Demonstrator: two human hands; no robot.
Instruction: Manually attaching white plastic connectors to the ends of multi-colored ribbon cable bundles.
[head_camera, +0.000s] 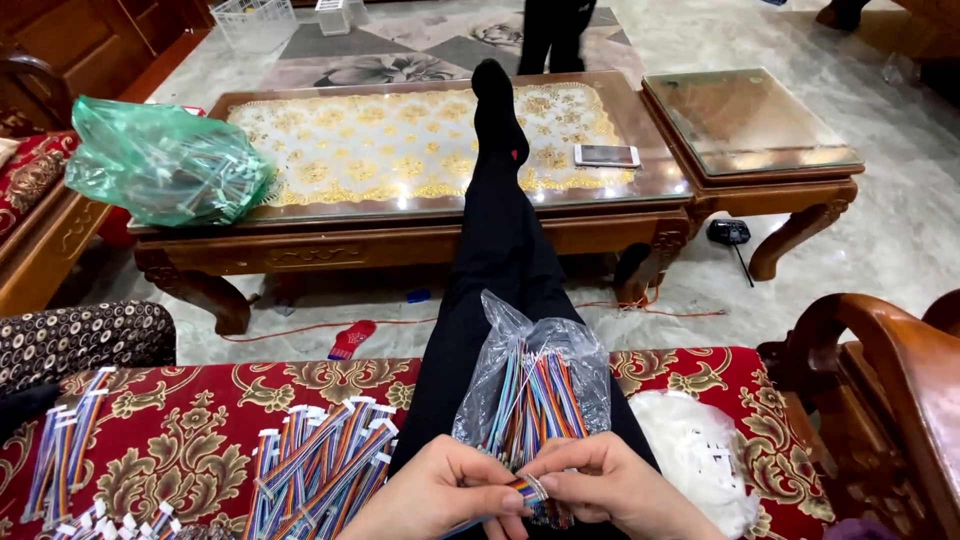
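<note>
- Left hand (440, 490) and right hand (610, 485) are seen low in the head view, meeting over the lap; both are closed in a pinch grip on one rainbow ribbon cable (527, 489).
- The cable's white connector end sits between the two sets of fingertips; the rest runs down-left under the left hand.
- Clear plastic bag (535, 385) of the same cables rests on the lap, just above the hands, mouth open toward them.
- Cable judged light, soft and floppy along the wires, stiff only at the small plastic connector; best held at the connector or just behind it, since the thin wires could kink or pull out if tugged.
- Bag judged slippery and crinkly, easily tipped.
- Loose cable bundles (320, 455) are laid on the red-and-gold cushion (180, 420), left of the leg; more are at the far left edge.
- White plastic bag (700, 450) lies on the cushion to the right.
- Outstretched leg in black with a black sock (497, 110) is propped on the wooden coffee tabletop (600, 195).
- Green plastic bag (160, 160) and a phone (606, 155) sit on that tabletop, well apart.
</note>
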